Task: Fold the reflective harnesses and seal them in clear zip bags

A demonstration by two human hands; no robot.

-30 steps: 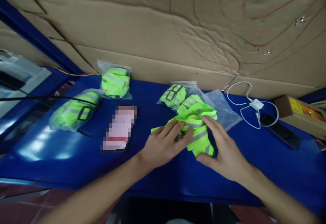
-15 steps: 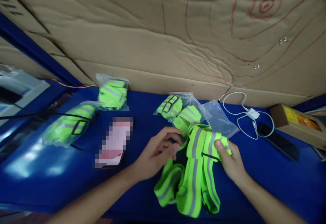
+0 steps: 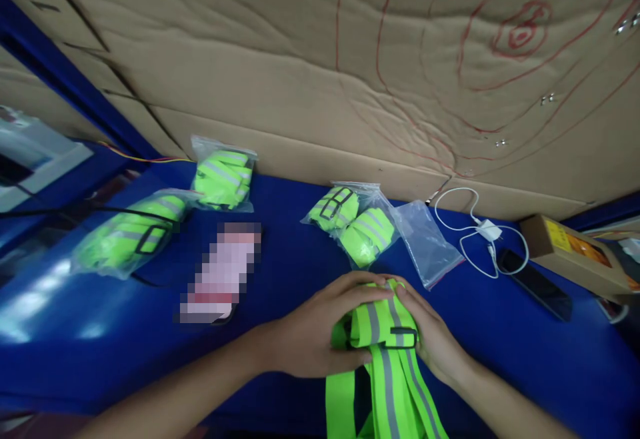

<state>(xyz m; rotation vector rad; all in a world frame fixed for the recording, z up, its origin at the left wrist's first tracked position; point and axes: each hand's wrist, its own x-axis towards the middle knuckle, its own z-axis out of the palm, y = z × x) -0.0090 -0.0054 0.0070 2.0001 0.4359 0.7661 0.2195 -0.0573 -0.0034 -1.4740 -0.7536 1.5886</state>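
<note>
Between both hands is a bundle of neon-yellow reflective straps [image 3: 389,372] with grey stripes and a black buckle. My left hand [image 3: 320,332] wraps the bundle's left side, fingers over the top and thumb across the front. On the other side, my right hand [image 3: 435,332] grips it with the fingers along the upper right edge. Loose strap lengths hang down toward the bottom of the view, where they are cut off. Just beyond the hands lie bagged reflective straps [image 3: 367,234] and a flat clear zip bag [image 3: 429,242].
Two more bagged strap bundles, a rear one [image 3: 223,179] and a front one [image 3: 133,236], lie at left on the blue table [image 3: 280,239]. A phone with a blurred screen [image 3: 223,276] is near them. At right are a white charger [image 3: 489,229], a dark phone [image 3: 537,286] and a cardboard box [image 3: 565,252].
My left hand has moved right and closed around the straps. The bundle has come lower and nearer, with its buckle now facing up, and my right hand has shifted to its upper side.
</note>
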